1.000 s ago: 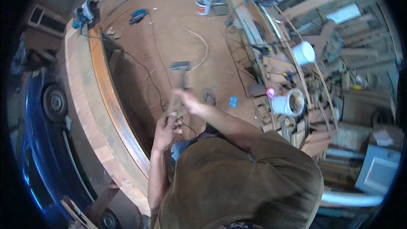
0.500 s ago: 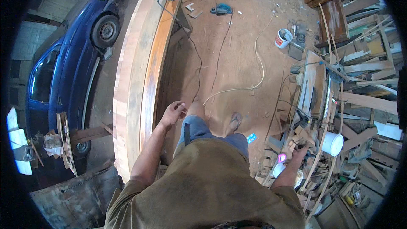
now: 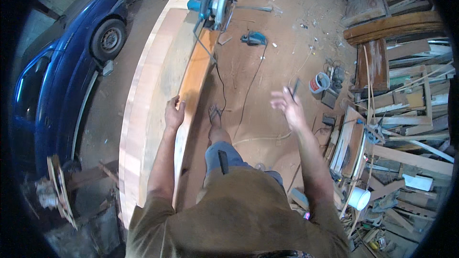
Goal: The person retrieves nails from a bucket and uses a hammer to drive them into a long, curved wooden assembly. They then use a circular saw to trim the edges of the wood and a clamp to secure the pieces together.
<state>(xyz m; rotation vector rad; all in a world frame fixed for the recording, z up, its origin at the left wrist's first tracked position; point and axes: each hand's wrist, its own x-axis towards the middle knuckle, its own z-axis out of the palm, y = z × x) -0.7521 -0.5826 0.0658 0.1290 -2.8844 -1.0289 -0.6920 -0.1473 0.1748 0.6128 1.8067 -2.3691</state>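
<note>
My left hand lies on the long wooden panel made of joined planks, thumb apart from the fingers, at the seam beside its orange-brown plank. In the air over the floor, my right hand is blurred by motion. A thin dark pencil sticks up from between its fingers. At the panel's far end stands a teal circular saw, its cord trailing down over the panel's edge to the floor.
A teal power planer lies on the dirt floor with its cord. To the right are a white bucket, a white tub and heaped scrap wood. A blue car stands at the left.
My right hand has left the cluttered bench at the right and swung forward with the pencil. My left hand has moved from beside my leg onto the panel. One foot has stepped forward.
</note>
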